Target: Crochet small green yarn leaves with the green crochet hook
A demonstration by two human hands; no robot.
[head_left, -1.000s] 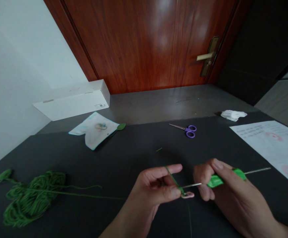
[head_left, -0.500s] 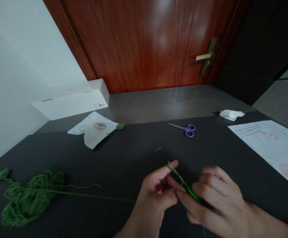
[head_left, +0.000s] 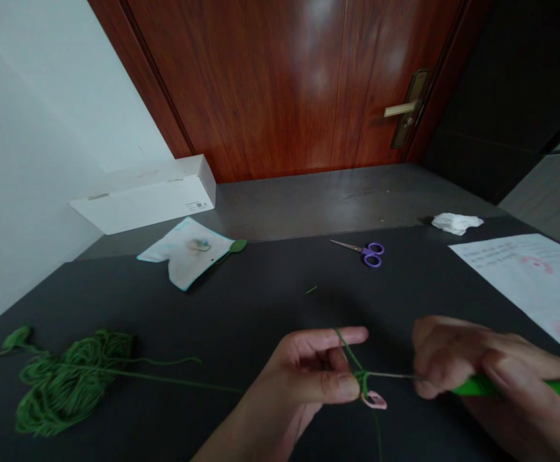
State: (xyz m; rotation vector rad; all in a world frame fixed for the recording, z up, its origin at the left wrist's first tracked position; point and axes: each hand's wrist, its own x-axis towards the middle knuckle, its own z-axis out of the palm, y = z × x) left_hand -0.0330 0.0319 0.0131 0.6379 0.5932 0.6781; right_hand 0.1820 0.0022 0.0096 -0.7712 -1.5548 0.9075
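Between thumb and fingers, my left hand (head_left: 299, 378) pinches a small green crochet piece (head_left: 363, 377). A pink stitch marker (head_left: 377, 402) hangs from its lower edge. Green yarn (head_left: 348, 344) runs from the piece up over my raised left index finger, and a thin tail drops below. My right hand (head_left: 472, 366) is wrapped round the green handle of a crochet hook (head_left: 475, 386). The hook's metal shaft points left and reaches the piece, where its tip is hidden. A strand leads from behind my left wrist to a loose skein of green yarn (head_left: 72, 385) at the left.
Purple-handled scissors (head_left: 372, 254) lie beyond my hands, with a short green yarn scrap (head_left: 311, 290) nearer. At the back left are a white box (head_left: 159, 202) and a white pouch (head_left: 188, 260) beside a green leaf (head_left: 238, 246). A printed paper (head_left: 525, 269) and crumpled tissue (head_left: 457, 223) lie right.
My right hand has moved right with the hook, which has swung from pointing up-left to nearly level. The green piece and pink marker now show at my left fingertips.
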